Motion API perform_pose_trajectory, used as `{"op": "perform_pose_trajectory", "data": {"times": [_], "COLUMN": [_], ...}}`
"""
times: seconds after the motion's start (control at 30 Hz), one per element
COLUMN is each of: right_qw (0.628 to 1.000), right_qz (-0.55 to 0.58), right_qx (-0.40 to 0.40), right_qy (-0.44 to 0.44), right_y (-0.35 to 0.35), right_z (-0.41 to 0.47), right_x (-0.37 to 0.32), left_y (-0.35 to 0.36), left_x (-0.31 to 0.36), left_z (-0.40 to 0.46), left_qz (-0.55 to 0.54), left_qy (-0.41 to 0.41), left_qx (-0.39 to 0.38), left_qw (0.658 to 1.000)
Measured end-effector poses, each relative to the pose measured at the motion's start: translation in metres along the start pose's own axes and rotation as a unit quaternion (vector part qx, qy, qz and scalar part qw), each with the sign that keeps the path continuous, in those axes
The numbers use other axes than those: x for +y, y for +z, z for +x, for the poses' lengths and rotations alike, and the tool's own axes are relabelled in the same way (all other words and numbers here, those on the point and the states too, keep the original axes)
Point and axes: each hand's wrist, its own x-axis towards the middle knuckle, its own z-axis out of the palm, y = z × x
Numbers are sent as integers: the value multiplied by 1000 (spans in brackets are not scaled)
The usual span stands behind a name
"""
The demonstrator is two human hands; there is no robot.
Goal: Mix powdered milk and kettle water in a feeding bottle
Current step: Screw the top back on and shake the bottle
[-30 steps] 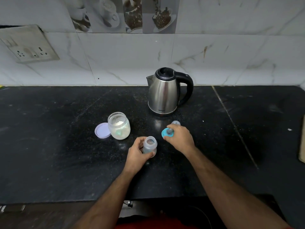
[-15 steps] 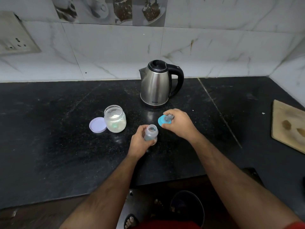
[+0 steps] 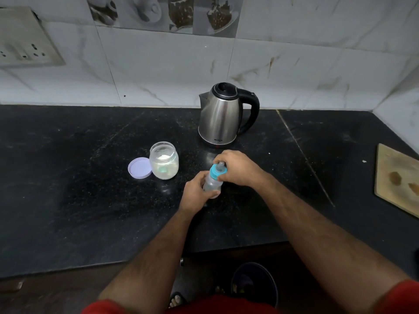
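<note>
While your left hand [image 3: 196,191] curls round the body of the bottle [image 3: 212,184], your right hand [image 3: 235,167] grips the blue teat cap [image 3: 217,171] at the bottle's mouth, fingers wrapped over its far side and thumb on the near side. You hold the bottle tilted, its top leaning away from you toward the kettle [image 3: 221,115], just above the black counter [image 3: 68,189]; whether its base touches the stone you cannot tell, since your fingers hide it. The cap sits on the neck, though how far it is screwed on cannot be made out.

Left of your hands, near but apart, stands the open jar [image 3: 164,160] with white powder and a small green thing inside. Its lilac lid [image 3: 139,167] lies flat on the counter, touching the jar's left side. The kettle stands upright behind your right hand, lid shut, handle to the right, spout to the left. At the right edge lies a wooden board [image 3: 398,181] with two brown stains. On the tiled wall at far left is a socket plate [image 3: 25,40]. Below the counter edge you can see a dark bucket [image 3: 255,282] and toes in a sandal [image 3: 178,300].
</note>
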Motion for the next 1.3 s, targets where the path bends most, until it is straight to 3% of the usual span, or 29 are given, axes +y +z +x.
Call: {"op": "perform_pose_trajectory", "data": {"times": [0.37,0.8,1.07,1.3], "right_qw": [999,982,987,986], "right_qz": [-45,-183,-113,-158], "right_qx": [-10,3,-113,-45], "right_qy": [-16,49,-15,17], "right_y": [11,11,0,8], "right_z": [0,6,21,20], "right_x": [-6,-13,0,-8], "left_y": [0,-1,-1,0], "left_x": [-9,-7,-9,-6], "left_z": [3,1,4,2], "left_qz": [6,14,29,28], "left_qy": [-8,-5,-16,-13], "left_qx": [-5,1,-11,-7], "left_qw": [1000,1000,999,999]}}
